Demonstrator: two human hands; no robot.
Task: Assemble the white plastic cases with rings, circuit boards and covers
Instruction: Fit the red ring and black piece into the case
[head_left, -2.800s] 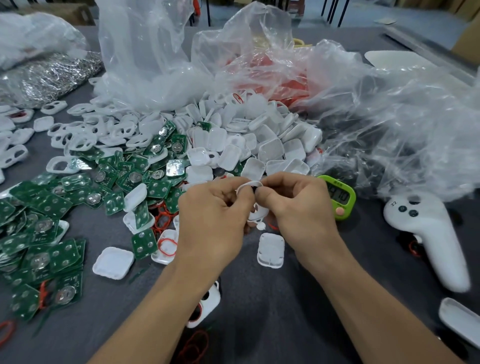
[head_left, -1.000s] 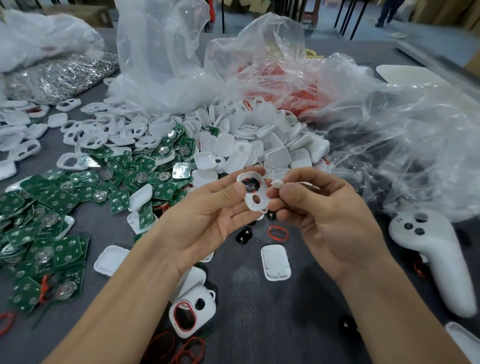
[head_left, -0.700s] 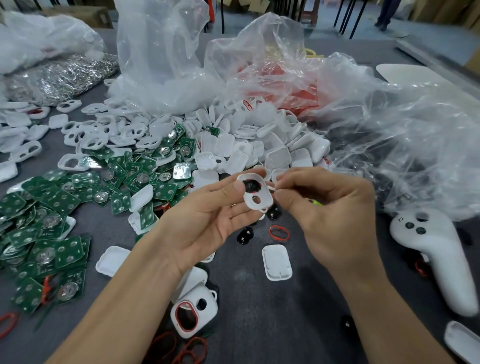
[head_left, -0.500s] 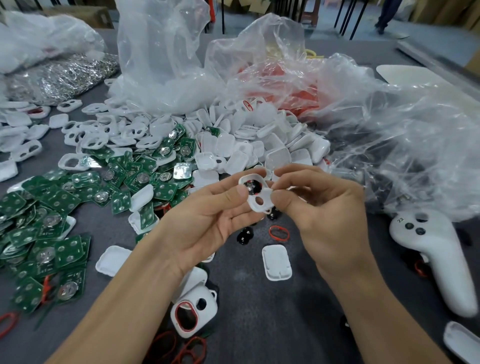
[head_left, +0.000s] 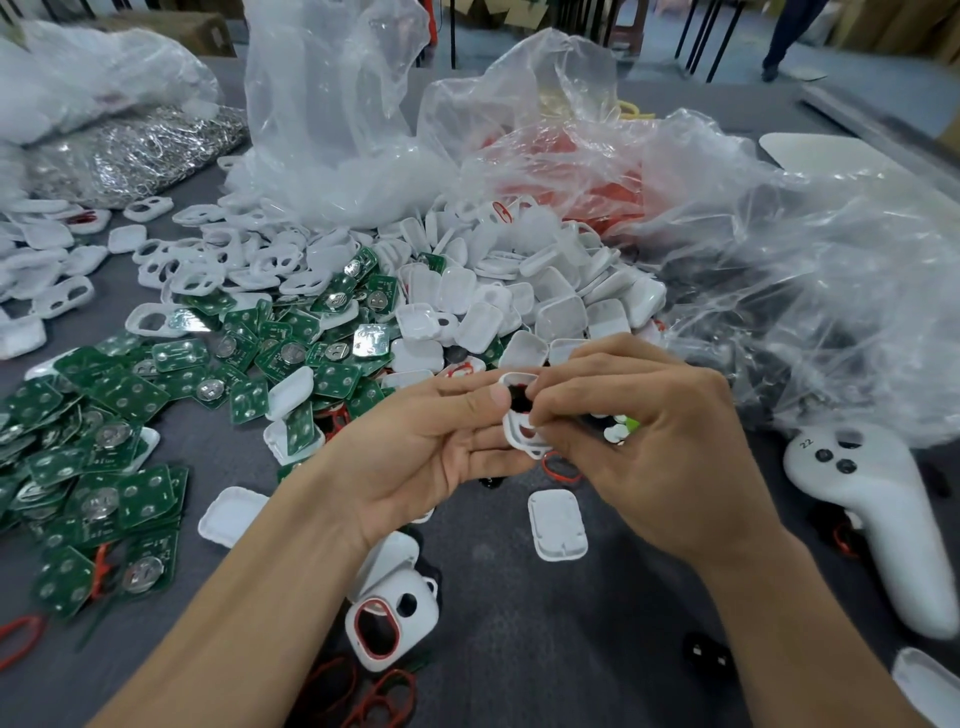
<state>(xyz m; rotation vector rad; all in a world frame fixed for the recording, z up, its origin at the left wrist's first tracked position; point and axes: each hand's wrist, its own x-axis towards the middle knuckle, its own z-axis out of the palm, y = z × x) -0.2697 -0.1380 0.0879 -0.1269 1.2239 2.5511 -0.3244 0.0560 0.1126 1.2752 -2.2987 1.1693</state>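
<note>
Steadiness matters now: left hand (head_left: 415, 447) grips the white case (head_left: 515, 437) by its rim, right hand (head_left: 654, 457) pinches at its dark opening; better to press squarely, never sideways.

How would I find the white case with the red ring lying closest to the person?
Look at the grey table, near the picture's bottom. Just right of the left forearm lies a white case. A red ring lines its big hole, while the plain lid nearby has no holes.
</note>
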